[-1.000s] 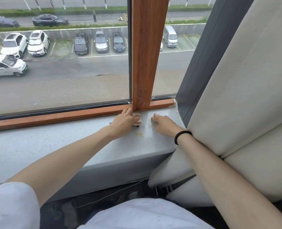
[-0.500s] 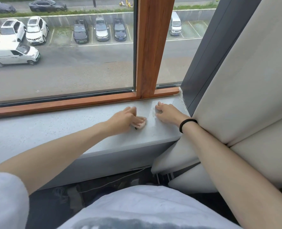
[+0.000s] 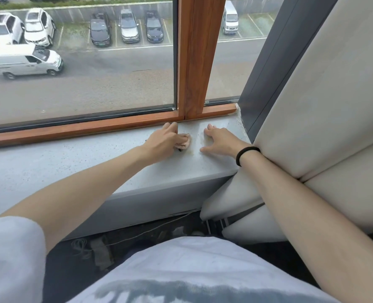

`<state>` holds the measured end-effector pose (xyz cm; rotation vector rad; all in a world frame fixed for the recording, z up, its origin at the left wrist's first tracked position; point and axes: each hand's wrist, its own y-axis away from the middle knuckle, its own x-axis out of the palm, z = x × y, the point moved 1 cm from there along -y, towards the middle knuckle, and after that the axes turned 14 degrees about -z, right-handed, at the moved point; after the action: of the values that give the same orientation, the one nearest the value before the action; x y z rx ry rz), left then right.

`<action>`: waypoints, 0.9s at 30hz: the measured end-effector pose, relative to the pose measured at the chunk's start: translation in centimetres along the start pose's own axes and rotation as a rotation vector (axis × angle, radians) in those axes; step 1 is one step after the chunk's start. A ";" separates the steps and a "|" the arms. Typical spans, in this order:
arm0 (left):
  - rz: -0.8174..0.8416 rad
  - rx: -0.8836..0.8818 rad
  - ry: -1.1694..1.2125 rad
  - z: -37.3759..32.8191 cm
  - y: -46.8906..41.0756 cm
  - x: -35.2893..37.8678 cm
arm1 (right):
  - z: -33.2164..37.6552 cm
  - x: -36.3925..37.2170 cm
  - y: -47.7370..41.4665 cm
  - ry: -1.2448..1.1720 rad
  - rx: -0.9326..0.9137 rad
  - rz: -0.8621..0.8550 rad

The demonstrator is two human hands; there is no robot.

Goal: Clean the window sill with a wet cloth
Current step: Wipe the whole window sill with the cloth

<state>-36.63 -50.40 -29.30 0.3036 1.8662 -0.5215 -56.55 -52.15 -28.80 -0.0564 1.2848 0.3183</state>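
cloth: small pinkish wad (image 3: 185, 145) on the window sill (image 3: 72, 165), near its back edge just below the wooden window frame (image 3: 197, 62); mostly covered by the left hand
left hand: (image 3: 162, 144) fingers curled over the cloth, bunching it and pressing it onto the sill; only the cloth's right end pokes out
right hand: (image 3: 221, 142) just beside the cloth, not touching it; fingers spread and nearly straight, tips on the sill; holds nothing; black band (image 3: 247, 154) on the wrist
handling: judged soft, limp, light; being wet it likely drags a little on the speckled surface; nothing fragile; best held as a bunched wad under palm and fingers, pressure from above, as now
sill: looks rigid and flat; should take a bracing hand fine
hidden: most of the cloth sits under the left fingers, so size, folds and wetness cannot be told; dark specks at the cloth's lower edge, cannot tell dirt from fabric; faint yellowish mark between the hands, hard to make out; sill's right end runs behind the padded panel (image 3: 312, 106); sill's left end cut off by the picture edge
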 end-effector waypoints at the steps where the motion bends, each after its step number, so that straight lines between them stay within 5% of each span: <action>1: 0.009 -0.014 -0.005 -0.4 -0.2 0.1 | -0.1 0.0 0.0 0.011 -0.009 0.008; 7: 0.092 0.105 0.151 0.0 4.2 -1.0 | -0.3 0.5 -0.5 0.046 -0.041 0.011; 12: 0.055 -0.074 0.087 -0.8 0.5 0.0 | -0.2 0.4 -0.4 0.057 -0.028 -0.005; 17: 0.164 0.037 0.169 -0.3 3.9 -1.0 | -0.2 0.6 -0.6 0.046 -0.035 0.000; 23: 0.082 -0.124 0.123 -0.7 0.4 0.1 | 0.1 0.4 -0.4 0.061 -0.022 0.000; 27: 0.170 0.046 0.149 -1.9 3.5 -0.5 | 0.1 0.3 -0.4 0.061 -0.024 0.007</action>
<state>-36.39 -46.40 -28.99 0.5396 1.9518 -0.4354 -56.26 -52.42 -29.08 -0.0823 1.3423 0.3406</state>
